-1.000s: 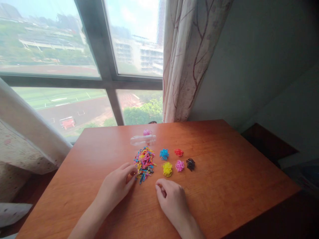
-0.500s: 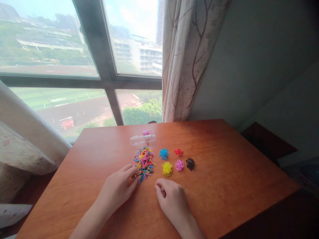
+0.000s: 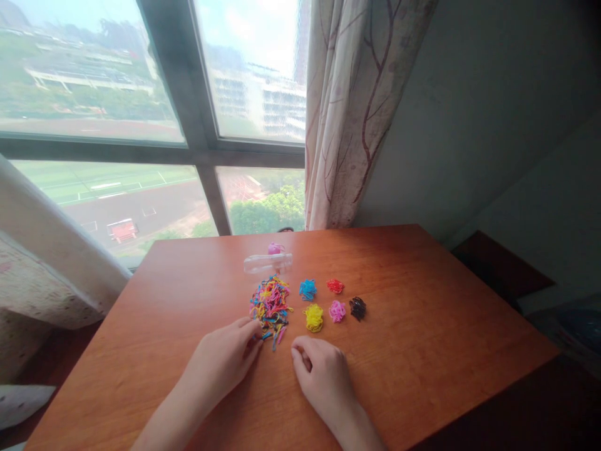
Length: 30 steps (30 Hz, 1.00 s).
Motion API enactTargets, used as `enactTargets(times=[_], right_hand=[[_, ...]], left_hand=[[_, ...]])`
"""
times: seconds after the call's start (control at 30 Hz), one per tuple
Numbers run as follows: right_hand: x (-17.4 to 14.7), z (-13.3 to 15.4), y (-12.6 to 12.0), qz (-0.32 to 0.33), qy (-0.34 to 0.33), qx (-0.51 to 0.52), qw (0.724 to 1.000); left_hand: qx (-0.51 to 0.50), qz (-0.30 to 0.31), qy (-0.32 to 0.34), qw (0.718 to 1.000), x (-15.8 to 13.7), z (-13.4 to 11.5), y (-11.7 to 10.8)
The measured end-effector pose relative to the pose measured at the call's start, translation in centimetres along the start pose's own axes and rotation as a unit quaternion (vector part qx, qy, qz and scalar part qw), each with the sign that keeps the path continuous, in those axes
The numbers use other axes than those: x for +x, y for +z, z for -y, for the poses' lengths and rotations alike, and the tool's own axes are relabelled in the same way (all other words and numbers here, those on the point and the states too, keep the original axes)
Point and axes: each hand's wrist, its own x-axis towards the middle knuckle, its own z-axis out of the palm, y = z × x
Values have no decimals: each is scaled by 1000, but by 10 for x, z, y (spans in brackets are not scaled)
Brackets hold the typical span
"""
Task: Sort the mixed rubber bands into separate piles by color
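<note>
A mixed pile of small coloured rubber bands (image 3: 271,300) lies on the wooden table. At its lower left edge, my left hand (image 3: 230,351) has thumb and fingertips pinched together on a few bands, a blue one showing beside the thumb. Just right of the pile's lower end, my right hand (image 3: 323,369) rests with fingers curled closed; whatever is between them is hidden. Beyond it lie single-colour heaps: yellow bands (image 3: 313,318), blue bands (image 3: 308,289), pink bands (image 3: 337,311), red bands (image 3: 335,285) and black bands (image 3: 357,307).
Behind the mixed pile lies a clear plastic piece (image 3: 267,263), with a pink object (image 3: 275,248) just past it. The table (image 3: 422,338) ends at a window (image 3: 253,188) with a curtain (image 3: 347,113) on its right side.
My left fingers have closed together at the pile's edge. Bands at the pile's lower end have shifted and spread a little. My right hand has barely moved.
</note>
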Motion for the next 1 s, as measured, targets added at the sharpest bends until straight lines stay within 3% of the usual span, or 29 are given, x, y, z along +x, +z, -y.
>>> enactTargets(times=[0.57, 1.0], right_hand=[[-1, -1, 1, 15, 14, 12, 1000], [20, 16, 3, 41, -15, 62, 997]], left_hand=[[-47, 0, -17, 999, -1, 4, -8], [-80, -3, 29, 996, -1, 1, 1]])
